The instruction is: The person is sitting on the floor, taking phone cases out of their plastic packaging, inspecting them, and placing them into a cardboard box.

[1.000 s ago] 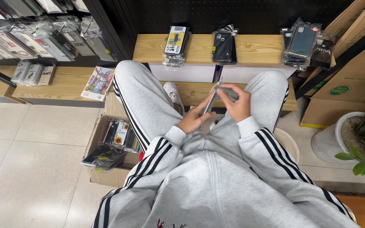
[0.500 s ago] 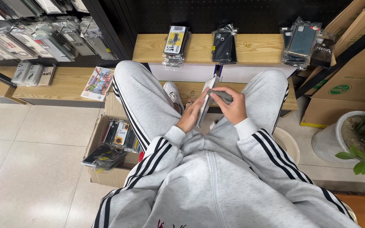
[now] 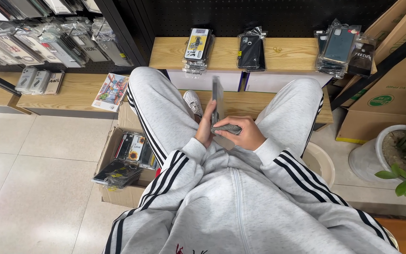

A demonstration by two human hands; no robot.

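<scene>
I see my left hand [image 3: 206, 126] held flat and upright, fingers together, pressed along the side of a thin grey packaged phone case [image 3: 218, 99] that stands on edge between my knees; it blurs toward its top, so I cannot tell its detail. My right hand [image 3: 240, 132] is curled shut around the case's lower end, fingers wrapped over a dark speckled part [image 3: 226, 129]. Both hands touch each other above my lap, in front of the light wooden shelf [image 3: 285, 54], whose front edge carries stacks of bagged cases. An open cardboard box [image 3: 118, 162] of more cases sits on the floor beside my left leg
</scene>
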